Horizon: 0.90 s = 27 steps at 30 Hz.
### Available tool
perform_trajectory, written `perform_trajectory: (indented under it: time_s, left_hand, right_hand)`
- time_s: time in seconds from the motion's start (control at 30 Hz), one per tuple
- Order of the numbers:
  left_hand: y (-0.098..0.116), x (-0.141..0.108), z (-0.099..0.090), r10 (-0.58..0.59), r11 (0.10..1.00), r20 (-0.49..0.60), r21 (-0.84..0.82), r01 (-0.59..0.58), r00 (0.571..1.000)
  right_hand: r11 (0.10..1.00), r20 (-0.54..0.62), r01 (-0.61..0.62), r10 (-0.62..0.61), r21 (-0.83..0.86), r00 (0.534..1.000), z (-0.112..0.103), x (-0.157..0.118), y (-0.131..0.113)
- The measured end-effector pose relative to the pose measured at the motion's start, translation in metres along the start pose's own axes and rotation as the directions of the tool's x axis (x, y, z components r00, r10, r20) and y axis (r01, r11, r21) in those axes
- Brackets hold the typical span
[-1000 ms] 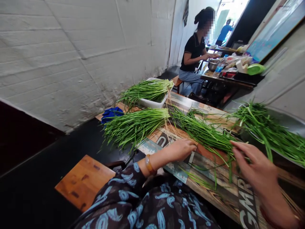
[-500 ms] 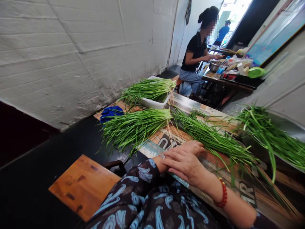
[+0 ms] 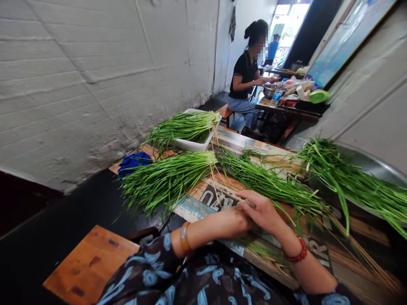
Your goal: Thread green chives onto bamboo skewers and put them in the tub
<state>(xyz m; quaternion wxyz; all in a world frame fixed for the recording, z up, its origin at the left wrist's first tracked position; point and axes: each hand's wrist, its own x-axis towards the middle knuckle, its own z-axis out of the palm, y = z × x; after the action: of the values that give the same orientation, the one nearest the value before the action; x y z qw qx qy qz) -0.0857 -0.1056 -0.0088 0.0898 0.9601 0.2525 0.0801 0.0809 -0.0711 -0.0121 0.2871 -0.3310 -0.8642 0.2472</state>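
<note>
Near the front edge of the wooden-patterned table, my left hand [image 3: 235,221] lies low with a bangle on its wrist. Its fingers are bent out of sight, so what they do is hidden. My right hand [image 3: 263,212], with a red bead bracelet, rests against it with the fingers stretched out, and nothing shows in them. Just beyond the hands lies a loose pile of garlic chives [image 3: 273,178]. To the left, a bunch of chives [image 3: 171,176] has its pale ends toward the middle. Thin tan strips [image 3: 215,180] lie beside those ends.
A white tub [image 3: 193,146] carries another chive bunch [image 3: 187,127]. At right, a metal basin [image 3: 378,163] holds more chives. Long tan strips [image 3: 365,254] lie at front right. A blue cloth [image 3: 133,163] and a wooden stool [image 3: 92,264] are left. A co-worker [image 3: 244,80] sits beyond.
The view has swung slightly right. My hands, earlier crossed with the right over the left wrist, have slid so the right now lies against the left hand, uncovering the left wrist and bangle.
</note>
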Motion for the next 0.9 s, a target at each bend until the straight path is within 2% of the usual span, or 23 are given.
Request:
perform_trajectory:
  time_s: [0.07,0.13,0.2,0.23,0.3,0.33,0.4,0.43,0.53,0.63,0.8,0.9]
  left_hand:
    - [-0.006,-0.013,-0.025,0.063,0.975,0.040,-0.217,-0.053,0.997]
    - [-0.021,-0.027,-0.054,0.029,0.855,0.031,-0.519,-0.009,0.999]
    - [-0.048,-0.035,-0.079,-0.186,0.706,-0.053,-0.702,0.096,0.981]
    - [-0.066,-0.036,-0.088,-0.340,0.631,-0.131,-0.766,0.122,0.931]
    - [-0.108,-0.033,-0.100,-0.633,0.533,-0.269,-0.832,0.157,0.726]
    - [-0.132,-0.030,-0.103,-0.742,0.518,-0.304,-0.826,0.222,0.598]
    - [-0.177,-0.024,-0.105,-0.892,0.440,-0.319,-0.772,0.459,0.320]
    - [-0.197,-0.020,-0.106,-0.906,0.420,-0.324,-0.753,0.506,0.271]
    - [-0.242,-0.012,-0.105,-0.922,0.388,-0.310,-0.720,0.576,0.234]
    - [-0.264,-0.004,-0.103,-0.937,0.348,-0.282,-0.713,0.608,0.205]
    - [-0.270,0.005,-0.099,-0.958,0.285,-0.248,-0.782,0.554,0.143]
    - [-0.262,0.005,-0.105,-0.950,0.310,-0.288,-0.826,0.470,0.119]
  right_hand:
    - [0.991,-0.054,-0.114,0.118,0.072,0.992,0.002,-0.006,0.020]
    - [0.975,-0.060,-0.174,0.183,0.136,0.981,0.007,-0.012,0.034]
    - [0.959,-0.059,-0.223,0.236,0.173,0.970,0.015,-0.018,0.042]
    - [0.950,-0.062,-0.250,0.266,0.189,0.962,0.020,-0.019,0.045]
    - [0.925,-0.071,-0.301,0.325,0.231,0.943,0.026,-0.021,0.049]
    - [0.914,-0.074,-0.318,0.346,0.253,0.935,0.028,-0.022,0.050]
    - [0.902,-0.077,-0.319,0.355,0.291,0.932,0.030,-0.022,0.051]
    - [0.902,-0.074,-0.310,0.346,0.300,0.935,0.030,-0.022,0.052]
    - [0.914,-0.058,-0.274,0.304,0.298,0.951,0.029,-0.023,0.053]
    - [0.927,-0.056,-0.245,0.271,0.284,0.961,0.029,-0.023,0.054]
    - [0.950,-0.085,-0.194,0.220,0.245,0.972,0.028,-0.024,0.053]
    - [0.955,-0.083,-0.180,0.204,0.235,0.975,0.027,-0.024,0.052]
